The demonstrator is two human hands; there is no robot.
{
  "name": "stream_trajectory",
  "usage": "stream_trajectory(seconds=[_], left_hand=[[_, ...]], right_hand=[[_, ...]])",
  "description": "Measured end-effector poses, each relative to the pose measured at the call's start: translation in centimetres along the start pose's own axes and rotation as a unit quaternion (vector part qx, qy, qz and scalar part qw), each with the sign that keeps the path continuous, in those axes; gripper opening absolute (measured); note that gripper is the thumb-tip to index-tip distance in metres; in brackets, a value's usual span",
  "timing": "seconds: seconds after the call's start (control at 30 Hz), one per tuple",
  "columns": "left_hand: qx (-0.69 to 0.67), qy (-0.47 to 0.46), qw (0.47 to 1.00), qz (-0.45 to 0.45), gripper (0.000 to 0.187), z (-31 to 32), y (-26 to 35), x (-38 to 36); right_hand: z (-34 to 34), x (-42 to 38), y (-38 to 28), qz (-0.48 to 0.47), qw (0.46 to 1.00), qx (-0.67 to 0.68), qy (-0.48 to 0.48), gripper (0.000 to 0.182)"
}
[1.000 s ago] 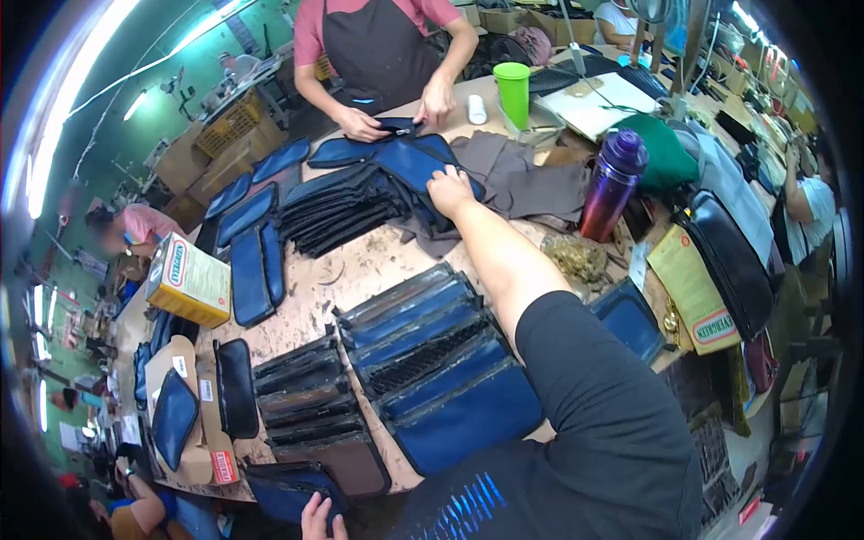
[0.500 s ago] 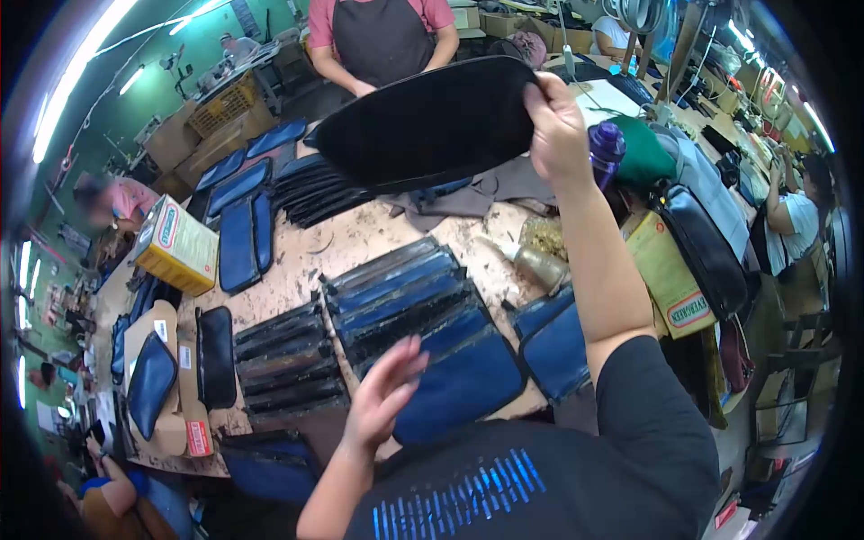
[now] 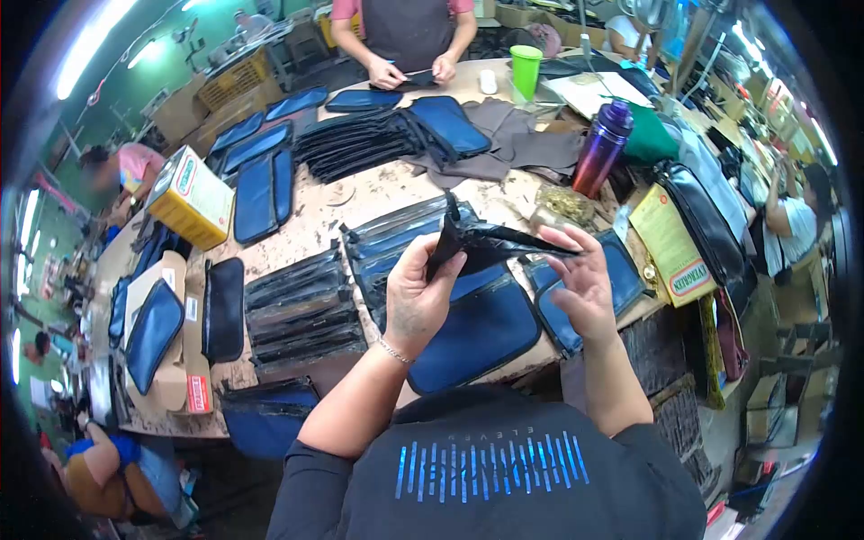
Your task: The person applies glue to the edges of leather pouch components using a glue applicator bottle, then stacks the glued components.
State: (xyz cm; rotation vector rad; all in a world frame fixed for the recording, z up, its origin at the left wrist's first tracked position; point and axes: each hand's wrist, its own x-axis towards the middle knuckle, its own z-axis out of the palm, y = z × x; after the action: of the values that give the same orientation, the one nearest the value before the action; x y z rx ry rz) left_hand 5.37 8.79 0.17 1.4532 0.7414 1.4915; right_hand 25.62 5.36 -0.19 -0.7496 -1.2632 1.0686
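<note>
Posture: we hold both forearms raised and converging, left hand (image 3: 418, 297) upright, right hand (image 3: 583, 283) tipped inward toward it. Edges: the table's (image 3: 369, 193) near edge lies between our fingers and our torso; beyond the fingertips, a bare strip of tabletop runs up to the dark stack (image 3: 355, 148). Overlapping blue pouches (image 3: 477, 333) lie under the fingers; the purple bottle (image 3: 605, 148) stands beyond the right fingertips. Fingers: left thumb and fingers are closed on the left end of a folded black piece (image 3: 490, 245), suspended between the hands; right fingers are partly spread, fingertips at its right end, thumb apart below.
</note>
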Motion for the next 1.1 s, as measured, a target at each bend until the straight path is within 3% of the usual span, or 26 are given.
stream_trajectory(seconds=[0.03, 0.27, 0.37, 0.43, 0.47, 0.5, 0.57, 0.6, 0.63, 0.7, 0.77, 0.83, 0.9, 0.93, 0.97, 1.03, 1.07, 1.1], left_hand=[[-0.004, -0.009, 1.000, 0.002, 0.014, 0.2, 0.1, -0.1], [-0.038, -0.003, 0.999, -0.036, 0.017, -0.6, -0.5, -1.2], [-0.014, -0.022, 0.999, -0.041, 0.030, -1.7, -0.3, -1.5], [-0.101, -0.112, 0.984, -0.099, 0.051, -2.1, 2.4, -1.3], [-0.187, -0.155, 0.964, -0.111, 0.069, -2.4, 3.2, -1.1], [-0.165, -0.174, 0.964, -0.117, 0.063, -2.8, 3.7, -1.4], [0.085, -0.213, 0.972, -0.052, 0.048, -3.9, 3.7, -2.6], [0.051, -0.141, 0.982, -0.112, 0.041, -3.8, 4.0, -3.7], [0.020, -0.065, 0.983, -0.171, 0.033, -3.8, 4.5, -4.8], [0.032, -0.022, 0.990, -0.137, 0.030, -4.9, 5.7, -5.6], [0.083, 0.088, 0.986, -0.112, 0.029, -7.0, 6.2, -7.5], [0.014, 0.132, 0.985, -0.107, 0.030, -7.6, 6.9, -7.8], [-0.054, 0.177, 0.978, -0.097, 0.031, -7.6, 7.0, -8.2], [-0.058, 0.189, 0.974, -0.107, 0.032, -7.6, 6.7, -8.5], [-0.062, 0.202, 0.971, -0.117, 0.033, -7.6, 6.6, -8.7], [-0.050, 0.204, 0.971, -0.113, 0.032, -6.7, 6.7, -8.9], [-0.042, 0.204, 0.972, -0.109, 0.032, -6.4, 6.7, -8.8], [-0.041, 0.209, 0.971, -0.107, 0.032, -6.2, 6.7, -8.8]], right_hand=[[0.6, 0.7, 0.3, -0.078, 0.995, -0.050, -0.040, 0.068], [3.3, 1.1, 1.5, -0.048, 0.999, -0.017, 0.005, 0.023], [4.0, 1.3, 1.7, -0.021, 0.999, 0.027, 0.028, 0.014], [4.0, 1.4, 1.3, 0.003, 0.998, 0.052, 0.044, 0.014], [4.2, 1.6, 0.8, 0.000, 1.000, 0.023, -0.011, 0.014], [4.5, 1.7, 0.6, -0.002, 0.998, -0.006, -0.062, 0.015], [4.9, 1.4, 0.6, 0.017, 0.990, -0.067, -0.122, 0.018], [4.6, 1.9, 0.7, -0.033, 0.982, -0.046, -0.178, 0.023], [3.7, 2.6, -0.3, -0.060, 0.965, -0.127, -0.222, 0.034], [0.0, 3.4, -1.0, -0.087, 0.952, -0.264, -0.127, 0.050], [-6.6, 4.1, 3.5, -0.016, 0.891, -0.443, 0.101, 0.069], [-11.0, 3.7, 7.4, 0.076, 0.773, -0.612, 0.149, 0.076], [-10.4, 3.9, 8.3, 0.154, 0.733, -0.654, 0.104, 0.075], [-9.8, 3.9, 8.6, 0.144, 0.721, -0.672, 0.087, 0.070], [-9.9, 4.0, 9.0, 0.144, 0.723, -0.670, 0.083, 0.070], [-10.2, 4.6, 9.7, 0.077, 0.783, -0.611, 0.087, 0.064], [-10.4, 4.8, 9.7, 0.035, 0.854, -0.501, 0.131, 0.058], [-10.6, 5.2, 9.6, -0.038, 0.836, -0.522, 0.168, 0.054]])
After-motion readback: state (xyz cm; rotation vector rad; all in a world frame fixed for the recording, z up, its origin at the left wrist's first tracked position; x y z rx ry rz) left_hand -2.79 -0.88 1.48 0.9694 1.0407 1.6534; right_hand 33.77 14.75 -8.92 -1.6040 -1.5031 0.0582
